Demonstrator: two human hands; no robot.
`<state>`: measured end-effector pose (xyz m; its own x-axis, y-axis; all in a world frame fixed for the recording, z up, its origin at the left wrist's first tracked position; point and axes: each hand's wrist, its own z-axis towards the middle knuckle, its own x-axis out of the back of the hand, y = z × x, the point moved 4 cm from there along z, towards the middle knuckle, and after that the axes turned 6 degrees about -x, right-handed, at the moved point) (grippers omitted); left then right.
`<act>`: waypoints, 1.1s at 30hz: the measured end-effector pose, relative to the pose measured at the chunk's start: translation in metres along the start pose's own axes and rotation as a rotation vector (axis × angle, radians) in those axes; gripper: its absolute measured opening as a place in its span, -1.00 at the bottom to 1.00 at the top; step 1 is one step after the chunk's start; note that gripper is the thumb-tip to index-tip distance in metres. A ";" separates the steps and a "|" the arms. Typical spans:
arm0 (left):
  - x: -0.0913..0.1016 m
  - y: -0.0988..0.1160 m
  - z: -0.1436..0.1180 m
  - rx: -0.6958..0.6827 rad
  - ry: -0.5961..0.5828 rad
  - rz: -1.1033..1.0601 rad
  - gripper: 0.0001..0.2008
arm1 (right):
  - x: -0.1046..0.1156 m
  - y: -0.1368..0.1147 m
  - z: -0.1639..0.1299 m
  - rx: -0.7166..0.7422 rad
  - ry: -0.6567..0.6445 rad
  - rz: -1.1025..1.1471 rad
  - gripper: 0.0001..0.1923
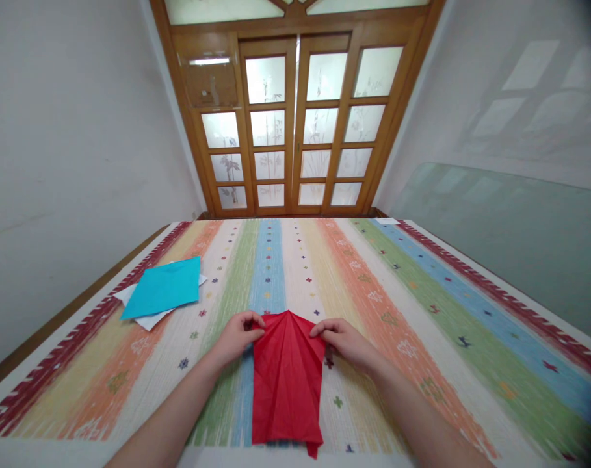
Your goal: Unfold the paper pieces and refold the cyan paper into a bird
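My left hand and right hand each pinch an upper corner of one folded red paper, lying on the striped cloth before me. Uneven pressure could skew its creases. Far left: one blue sheet atop white paper.

Matt creased red paper on rough woven striped cloth
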<state>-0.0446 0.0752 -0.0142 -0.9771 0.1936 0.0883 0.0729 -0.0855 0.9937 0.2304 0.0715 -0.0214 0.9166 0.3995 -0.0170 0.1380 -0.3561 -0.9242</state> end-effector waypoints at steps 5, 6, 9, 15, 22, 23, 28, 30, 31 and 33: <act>0.002 0.000 -0.001 0.064 0.002 -0.023 -0.85 | 0.008 -0.001 0.001 0.016 0.070 0.034 -0.73; 0.003 0.000 -0.001 0.075 0.011 -0.026 -0.81 | 0.009 -0.002 0.001 0.026 0.076 0.041 -0.73; 0.004 -0.001 -0.001 0.098 0.046 -0.044 -0.69 | 0.011 -0.003 0.001 0.068 0.089 0.074 -0.69; 0.006 0.003 0.000 0.079 0.100 -0.087 -0.55 | 0.011 -0.002 0.006 0.144 0.135 0.147 -0.56; 0.008 0.004 -0.001 0.105 0.132 -0.039 -0.72 | 0.014 0.003 0.011 0.134 0.114 0.071 -0.60; 0.009 0.003 -0.001 0.110 0.130 -0.031 -0.73 | 0.013 0.004 0.011 0.130 0.104 0.059 -0.60; 0.012 0.001 0.000 0.129 0.129 -0.017 -0.73 | 0.013 0.000 0.009 0.131 0.089 -0.011 -0.58; 0.014 0.001 0.001 0.137 0.125 -0.015 -0.74 | 0.013 -0.004 0.006 0.131 0.087 -0.059 -0.59; 0.014 0.000 0.001 0.141 0.120 -0.014 -0.74 | 0.014 -0.006 0.005 0.133 0.085 -0.076 -0.59; 0.015 0.000 0.002 0.148 0.110 -0.015 -0.75 | 0.016 -0.010 0.003 0.139 0.084 -0.099 -0.60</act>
<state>-0.0590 0.0803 -0.0129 -0.9937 0.0854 0.0731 0.0786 0.0632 0.9949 0.2422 0.0842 -0.0136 0.9299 0.3530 0.1029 0.1810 -0.1957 -0.9638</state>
